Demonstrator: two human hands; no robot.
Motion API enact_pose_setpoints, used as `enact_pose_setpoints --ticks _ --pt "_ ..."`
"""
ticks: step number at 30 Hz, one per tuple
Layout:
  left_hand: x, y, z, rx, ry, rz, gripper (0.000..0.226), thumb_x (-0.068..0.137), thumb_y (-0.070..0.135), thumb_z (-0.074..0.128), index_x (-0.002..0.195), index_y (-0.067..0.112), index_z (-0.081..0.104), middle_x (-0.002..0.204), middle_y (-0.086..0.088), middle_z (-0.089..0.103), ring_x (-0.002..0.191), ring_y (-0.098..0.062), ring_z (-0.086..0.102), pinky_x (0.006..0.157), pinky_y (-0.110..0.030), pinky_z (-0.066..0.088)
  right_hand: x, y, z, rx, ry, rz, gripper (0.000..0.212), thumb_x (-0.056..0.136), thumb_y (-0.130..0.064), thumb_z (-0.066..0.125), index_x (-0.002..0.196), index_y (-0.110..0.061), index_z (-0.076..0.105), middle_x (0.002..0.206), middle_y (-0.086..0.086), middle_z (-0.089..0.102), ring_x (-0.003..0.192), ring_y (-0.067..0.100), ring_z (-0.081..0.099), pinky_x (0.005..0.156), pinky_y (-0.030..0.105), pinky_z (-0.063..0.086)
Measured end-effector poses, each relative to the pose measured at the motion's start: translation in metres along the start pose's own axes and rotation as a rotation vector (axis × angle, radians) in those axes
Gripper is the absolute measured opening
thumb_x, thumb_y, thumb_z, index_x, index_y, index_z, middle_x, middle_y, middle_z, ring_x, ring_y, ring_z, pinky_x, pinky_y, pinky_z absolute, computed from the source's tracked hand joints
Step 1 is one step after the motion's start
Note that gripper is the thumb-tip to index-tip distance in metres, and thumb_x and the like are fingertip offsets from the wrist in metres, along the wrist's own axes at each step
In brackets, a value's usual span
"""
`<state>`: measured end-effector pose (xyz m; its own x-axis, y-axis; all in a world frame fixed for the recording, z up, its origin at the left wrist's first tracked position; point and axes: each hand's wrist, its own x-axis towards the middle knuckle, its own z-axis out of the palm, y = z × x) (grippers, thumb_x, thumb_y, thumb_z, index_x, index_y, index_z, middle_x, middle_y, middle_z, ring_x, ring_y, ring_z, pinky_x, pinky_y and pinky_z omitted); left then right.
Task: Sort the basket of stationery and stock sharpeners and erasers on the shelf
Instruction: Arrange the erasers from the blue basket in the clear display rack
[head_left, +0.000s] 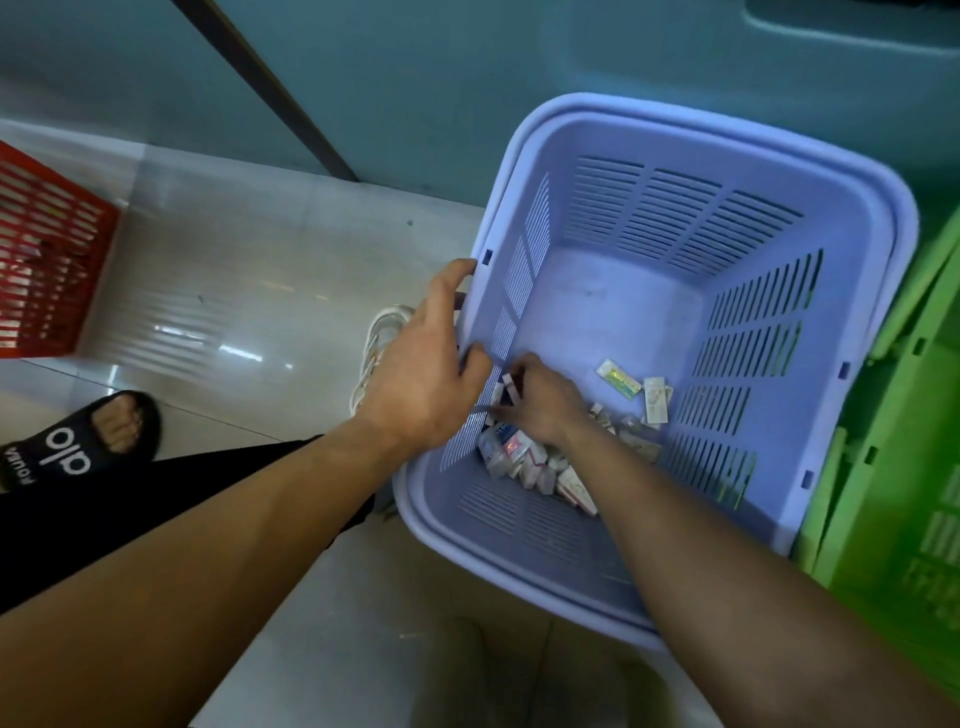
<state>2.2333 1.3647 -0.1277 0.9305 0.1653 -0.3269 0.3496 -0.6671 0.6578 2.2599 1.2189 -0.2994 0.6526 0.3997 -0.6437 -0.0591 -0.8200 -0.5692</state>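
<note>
A lilac slotted plastic basket (701, 291) stands tilted on the floor. Several small boxed and wrapped stationery items (524, 457) lie piled in its near left corner, and a few loose packets (636, 389) lie further right on its bottom. My left hand (426, 374) grips the basket's left rim, fingers curled over the edge. My right hand (540, 400) is down inside the basket, fingers closed on small boxes (506, 389) at the left wall. Which items are sharpeners or erasers is too small to tell.
A green crate (904, 467) presses against the basket's right side. A red slotted basket (41, 260) sits at the far left on the glossy tiled floor. A black sandal on a foot (98, 436) and a white shoe (379, 343) are beside the basket. A glass-fronted cabinet stands behind.
</note>
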Motion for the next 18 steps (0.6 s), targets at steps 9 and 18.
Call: enact_pose_setpoints --ticks 9,18 --pt "0.001 -0.001 0.001 0.012 0.002 0.0 0.071 0.095 0.019 0.057 0.15 0.036 0.017 0.13 -0.003 0.054 0.096 -0.025 0.064 0.079 -0.048 0.059 0.0 -0.001 -0.002 0.24 0.006 0.002 0.018 0.087 -0.028 0.071 0.096 -0.032 0.056 0.091 -0.016 0.064 0.099 0.019 0.065 0.087 0.036 0.052" --pt "0.0 -0.002 0.001 -0.003 0.014 0.007 0.07 0.094 0.017 0.056 0.151 0.034 0.02 0.129 -0.002 0.056 0.091 -0.022 0.064 0.076 -0.046 0.058 -0.015 0.005 -0.043 -0.017 -0.097 -0.07 0.029 0.093 -0.027 0.056 0.12 -0.028 0.063 0.12 0.002 0.056 0.115 0.023 0.054 0.096 0.037 0.046"
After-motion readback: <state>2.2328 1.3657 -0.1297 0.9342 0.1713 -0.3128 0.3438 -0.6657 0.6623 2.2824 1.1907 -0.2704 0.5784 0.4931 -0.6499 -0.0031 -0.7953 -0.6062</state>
